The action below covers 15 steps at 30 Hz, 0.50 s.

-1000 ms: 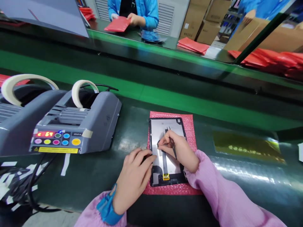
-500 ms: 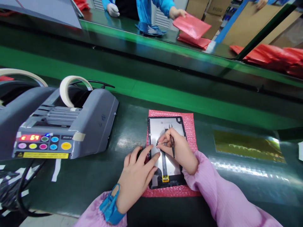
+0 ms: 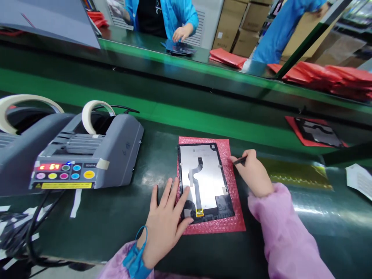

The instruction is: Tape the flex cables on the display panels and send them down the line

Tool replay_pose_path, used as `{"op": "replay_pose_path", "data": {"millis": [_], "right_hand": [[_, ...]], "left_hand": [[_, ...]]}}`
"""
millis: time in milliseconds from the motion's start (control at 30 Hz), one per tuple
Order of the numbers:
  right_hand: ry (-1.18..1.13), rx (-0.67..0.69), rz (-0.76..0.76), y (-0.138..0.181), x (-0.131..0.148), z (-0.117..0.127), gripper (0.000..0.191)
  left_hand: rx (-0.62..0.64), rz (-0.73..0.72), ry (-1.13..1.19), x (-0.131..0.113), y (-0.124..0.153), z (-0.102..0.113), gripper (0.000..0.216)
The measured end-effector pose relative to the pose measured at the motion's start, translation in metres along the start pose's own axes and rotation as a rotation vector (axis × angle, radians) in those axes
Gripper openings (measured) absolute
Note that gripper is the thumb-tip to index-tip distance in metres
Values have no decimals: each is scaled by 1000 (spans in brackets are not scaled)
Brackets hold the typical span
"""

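Observation:
A tablet screen panel (image 3: 210,182) lies with its silvery back up on a pink bubble-wrap bag (image 3: 238,209). Down its middle runs a dark flex cable (image 3: 197,190) with a yellow patch at its lower end. My left hand (image 3: 164,224) is spread open at the panel's lower left edge, thumb and fingertips over its border. To the right of the panel, my right hand (image 3: 254,176) is closed around black tweezers (image 3: 240,161), which point left beside the bag's edge. Part of the tweezers is hidden in the fingers.
Grey tape dispensers (image 3: 120,155) stand at the left, with loose cables below. An amber film sheet (image 3: 302,174) lies at the right, a second panel (image 3: 318,131) on red wrap behind it. Across the bench, a co-worker's hand (image 3: 182,33) touches dark sheets near red bags (image 3: 228,58).
My right hand has moved right, off the panel, with the tweezers, uncovering the flex cable. My left fingers have spread. The co-worker's hand has left the red bag for the dark sheets.

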State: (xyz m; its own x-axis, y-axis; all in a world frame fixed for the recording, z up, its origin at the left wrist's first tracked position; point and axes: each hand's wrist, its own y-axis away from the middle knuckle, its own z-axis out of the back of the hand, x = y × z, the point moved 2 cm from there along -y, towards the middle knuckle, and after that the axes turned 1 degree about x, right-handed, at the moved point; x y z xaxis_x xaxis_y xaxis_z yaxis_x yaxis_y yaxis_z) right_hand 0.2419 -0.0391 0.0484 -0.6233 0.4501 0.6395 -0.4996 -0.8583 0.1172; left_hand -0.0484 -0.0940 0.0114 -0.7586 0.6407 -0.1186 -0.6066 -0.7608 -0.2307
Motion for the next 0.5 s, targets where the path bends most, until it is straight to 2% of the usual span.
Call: {"op": "replay_pose_path", "data": {"millis": [67, 133, 267, 367, 433, 500], "right_hand": [[-50, 159, -67, 13, -12, 3, 38], [-86, 259, -1, 26, -14, -3, 41], [-146, 261, 190, 36, 2, -29, 41], [-374, 230, 321, 17, 19, -47, 34], [-466, 157, 398, -11, 35, -54, 35], [-460, 68, 422, -48, 55, -59, 39]], "left_hand": [[-1, 9, -18, -1, 1, -3, 61], [-19, -8, -54, 0, 0, -6, 59], [-110, -25, -122, 5, -3, -11, 59], [-181, 11, -109, 11, -5, -16, 65], [-214, 24, -83, 14, -6, -19, 68], [-230, 13, -71, 16, -6, -21, 71]]}}
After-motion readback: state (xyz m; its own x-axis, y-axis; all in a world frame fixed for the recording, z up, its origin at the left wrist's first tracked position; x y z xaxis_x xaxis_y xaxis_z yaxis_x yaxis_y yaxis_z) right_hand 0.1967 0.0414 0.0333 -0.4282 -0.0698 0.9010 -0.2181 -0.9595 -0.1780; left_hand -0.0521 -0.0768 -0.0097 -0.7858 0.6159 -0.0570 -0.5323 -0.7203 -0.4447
